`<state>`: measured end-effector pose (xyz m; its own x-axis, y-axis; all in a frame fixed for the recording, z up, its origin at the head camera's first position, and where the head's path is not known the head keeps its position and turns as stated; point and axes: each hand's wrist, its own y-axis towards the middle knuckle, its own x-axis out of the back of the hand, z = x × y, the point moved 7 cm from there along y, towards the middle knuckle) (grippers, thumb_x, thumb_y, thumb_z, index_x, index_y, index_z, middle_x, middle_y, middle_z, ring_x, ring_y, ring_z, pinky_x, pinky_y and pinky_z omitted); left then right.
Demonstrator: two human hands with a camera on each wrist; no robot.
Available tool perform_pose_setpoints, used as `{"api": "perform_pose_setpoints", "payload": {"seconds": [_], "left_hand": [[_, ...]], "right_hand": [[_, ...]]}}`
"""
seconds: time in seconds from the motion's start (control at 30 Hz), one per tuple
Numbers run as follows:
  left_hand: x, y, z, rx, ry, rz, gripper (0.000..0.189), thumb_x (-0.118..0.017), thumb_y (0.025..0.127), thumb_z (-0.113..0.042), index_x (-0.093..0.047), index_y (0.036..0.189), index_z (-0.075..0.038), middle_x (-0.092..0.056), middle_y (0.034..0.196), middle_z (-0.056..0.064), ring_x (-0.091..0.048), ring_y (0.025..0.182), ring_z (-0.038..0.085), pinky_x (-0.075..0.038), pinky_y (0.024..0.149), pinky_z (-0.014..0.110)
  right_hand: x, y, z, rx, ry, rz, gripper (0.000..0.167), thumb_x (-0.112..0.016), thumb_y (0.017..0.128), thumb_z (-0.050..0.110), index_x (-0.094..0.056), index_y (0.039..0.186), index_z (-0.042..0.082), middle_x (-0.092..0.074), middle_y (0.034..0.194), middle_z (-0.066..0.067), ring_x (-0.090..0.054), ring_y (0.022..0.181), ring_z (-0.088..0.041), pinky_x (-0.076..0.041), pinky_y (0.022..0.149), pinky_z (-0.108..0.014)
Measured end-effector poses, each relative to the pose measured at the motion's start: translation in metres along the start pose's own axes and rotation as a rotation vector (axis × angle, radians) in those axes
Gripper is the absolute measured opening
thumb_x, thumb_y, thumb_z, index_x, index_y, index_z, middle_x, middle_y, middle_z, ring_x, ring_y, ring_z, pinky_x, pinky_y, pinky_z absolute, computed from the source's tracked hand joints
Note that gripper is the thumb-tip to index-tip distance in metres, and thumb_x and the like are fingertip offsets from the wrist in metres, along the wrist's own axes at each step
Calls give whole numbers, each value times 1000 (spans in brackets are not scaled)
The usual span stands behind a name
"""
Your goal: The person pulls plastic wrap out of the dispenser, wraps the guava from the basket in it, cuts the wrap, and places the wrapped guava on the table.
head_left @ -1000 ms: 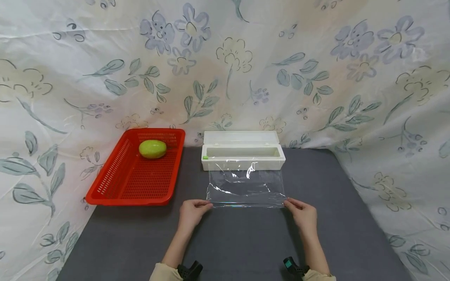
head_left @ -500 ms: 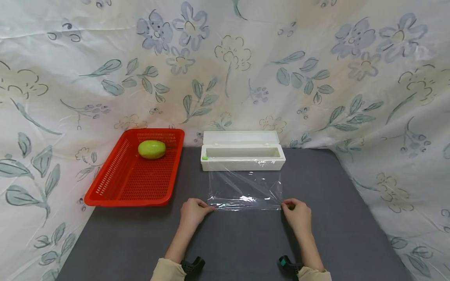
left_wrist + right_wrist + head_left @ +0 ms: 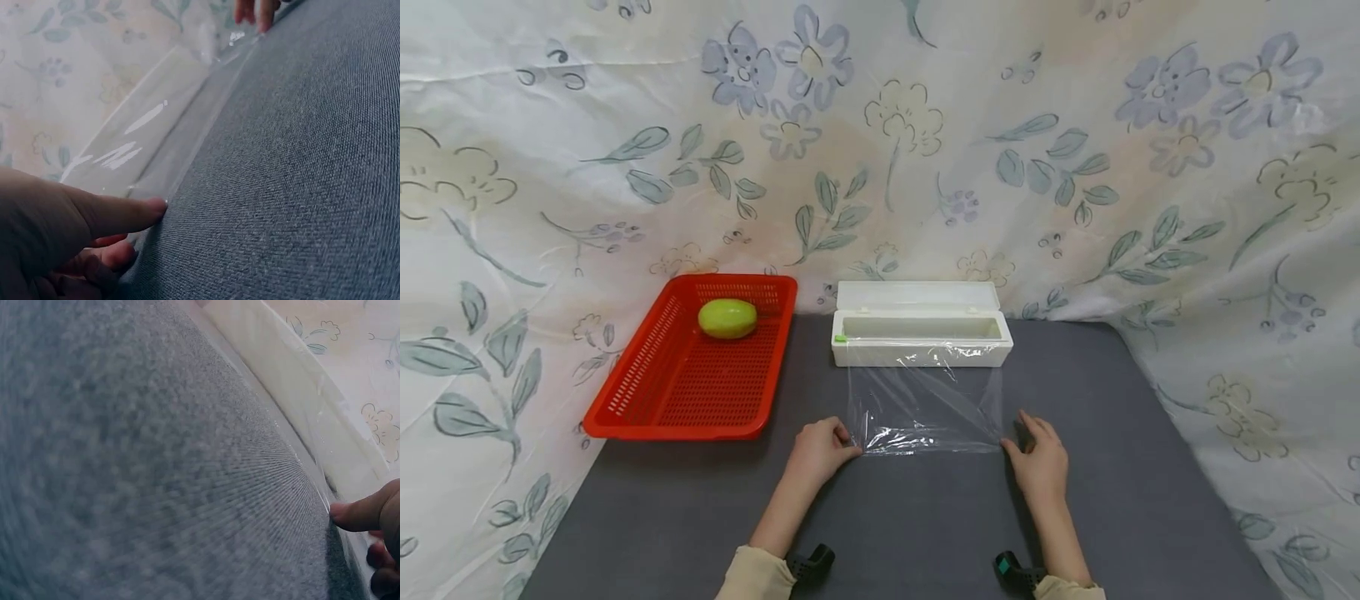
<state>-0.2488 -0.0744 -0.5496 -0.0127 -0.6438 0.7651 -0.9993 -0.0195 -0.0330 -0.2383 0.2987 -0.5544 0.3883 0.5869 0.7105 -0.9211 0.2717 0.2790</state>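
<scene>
A sheet of clear cling film [image 3: 917, 408] stretches toward me from a white cling film dispenser box [image 3: 922, 356], whose lid [image 3: 917, 294] stands raised. The thumb of my left hand [image 3: 817, 452] presses the near left corner of the film onto the grey cloth, its fingers bent apart from the thumb. At the near right corner, the thumb of my right hand [image 3: 1043, 463] touches the film edge, while its fingers spread away. Both wrist views show a thumb tip right at the film's edge: the left thumb [image 3: 150, 211] and the right thumb [image 3: 353, 514].
A red plastic basket [image 3: 700, 433] with a yellow-green oval fruit [image 3: 727, 319] in it stands at the left. A green slider [image 3: 841, 339] sits on the box's left front rim. Dark grey cloth [image 3: 925, 525] covers the table, and a floral curtain [image 3: 910, 192] hangs behind.
The film edge has come slightly nearer and lower, onto the cloth. Both hands have gone from pinching its corners to thumbs on it, and the right fingers have spread.
</scene>
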Motion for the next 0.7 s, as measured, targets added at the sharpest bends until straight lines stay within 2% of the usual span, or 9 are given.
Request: {"api": "perform_pose_setpoints", "payload": {"seconds": [0.03, 0.1, 0.2, 0.27, 0.33, 0.43, 0.53, 0.63, 0.7], "left_hand": [[0, 0, 1, -3, 6, 4, 30, -94, 81, -26, -68, 84, -13, -59, 67, -4, -52, 60, 12, -46, 60, 32], [0, -1, 3, 3, 5, 13, 32, -95, 81, -26, -65, 82, -13, -58, 66, -4, -52, 59, 13, -45, 59, 31], [-1, -2, 6, 4, 4, 24, 35, -95, 81, -27, -63, 78, -14, -57, 65, -3, -51, 58, 13, -43, 57, 31], [0, -2, 7, -2, 6, 34, 35, -95, 81, -28, -63, 77, -14, -56, 65, -3, -51, 58, 14, -43, 57, 30], [0, -2, 7, -7, 13, 47, 35, -95, 81, -29, -63, 78, -14, -56, 65, -3, -51, 59, 13, -44, 57, 30], [0, -1, 8, -10, 18, 66, 34, -94, 82, -30, -65, 79, -14, -57, 65, -3, -51, 59, 13, -44, 58, 30], [0, 1, 7, -27, 23, 79, 33, -94, 82, -30, -66, 80, -13, -57, 66, -3, -51, 60, 13, -44, 58, 30], [0, 2, 7, -46, 16, 99, 31, -93, 83, -29, -67, 81, -13, -57, 66, -3, -52, 60, 13, -44, 57, 30], [0, 2, 6, -68, 12, 109, 29, -93, 83, -27, -67, 81, -13, -57, 66, -4, -51, 59, 13, -43, 57, 29]], "right_hand": [[0, -1, 1, 34, -6, -10, 57, -88, 85, 3, -69, 139, 0, -68, 137, -23, -60, 71, -26, -48, 60, -37], [-1, -3, 5, 108, -22, -20, 54, -88, 84, 0, -71, 135, 2, -72, 131, -19, -60, 71, -26, -50, 58, -38], [-2, -7, 7, 183, -59, -15, 41, -87, 84, -2, -79, 123, 5, -76, 109, -20, -63, 73, -32, -54, 58, -46], [-2, -9, 7, 200, -84, -6, 33, -86, 85, 0, -82, 117, 6, -74, 101, -21, -65, 73, -35, -54, 56, -48], [-2, -10, 5, 194, -94, 1, 30, -86, 87, 3, -82, 117, 5, -76, 104, -21, -65, 74, -34, -53, 55, -46], [0, -9, 4, 210, -89, -22, 37, -86, 88, 5, -79, 124, 5, -76, 125, -14, -64, 83, -31, -54, 60, -46], [2, -9, 8, 291, -73, -75, 44, -87, 83, -2, -79, 125, 6, -76, 127, -11, -61, 83, -26, -54, 61, -45], [1, -11, 13, 394, -84, -104, 42, -87, 80, -9, -83, 117, 10, -78, 113, -11, -57, 74, -21, -49, 52, -37], [-1, -12, 14, 423, -96, -95, 39, -86, 79, -11, -85, 112, 10, -74, 99, -13, -53, 68, -18, -43, 47, -32]]}}
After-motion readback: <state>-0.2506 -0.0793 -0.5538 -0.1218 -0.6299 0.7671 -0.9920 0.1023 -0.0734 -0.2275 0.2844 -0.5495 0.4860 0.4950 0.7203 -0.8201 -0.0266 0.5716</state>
